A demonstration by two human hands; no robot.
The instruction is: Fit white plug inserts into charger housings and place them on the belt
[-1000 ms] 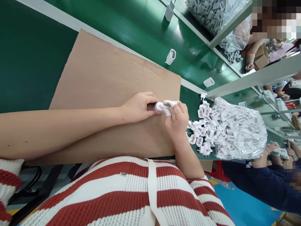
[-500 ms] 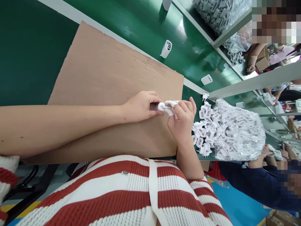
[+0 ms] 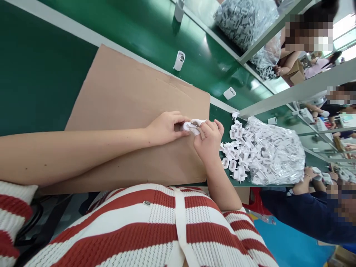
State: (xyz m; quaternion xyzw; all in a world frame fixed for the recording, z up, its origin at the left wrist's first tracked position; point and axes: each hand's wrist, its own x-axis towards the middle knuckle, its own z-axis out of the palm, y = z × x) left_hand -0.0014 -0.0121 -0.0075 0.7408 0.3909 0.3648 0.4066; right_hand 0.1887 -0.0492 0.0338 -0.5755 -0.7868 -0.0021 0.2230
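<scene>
Above the cardboard sheet (image 3: 133, 87), a small white plastic charger part (image 3: 188, 127) is held between both hands. My left hand (image 3: 164, 128) comes in from the left and pinches its near end between thumb and fingers. On the other side my right hand (image 3: 209, 138) is closed on it, thumb below and fingers curled over the top. White covering shows on a finger of the right hand, and it partly hides the part. To the right lies a loose pile of white plug pieces (image 3: 235, 148), spilling from a clear plastic bag (image 3: 280, 155).
Beyond the cardboard, white charger housings (image 3: 180, 61) stand spaced along a green bench strip (image 3: 133, 26). Metal frame bars (image 3: 300, 94) cross at the right. Another filled bag (image 3: 239, 24) is at the back. Co-workers sit at the far and right sides; one wears a dark sleeve (image 3: 300, 211).
The camera view has shifted, so the bench and housings appear further left. Both hands keep their grip on the white part, with only slight finger movement.
</scene>
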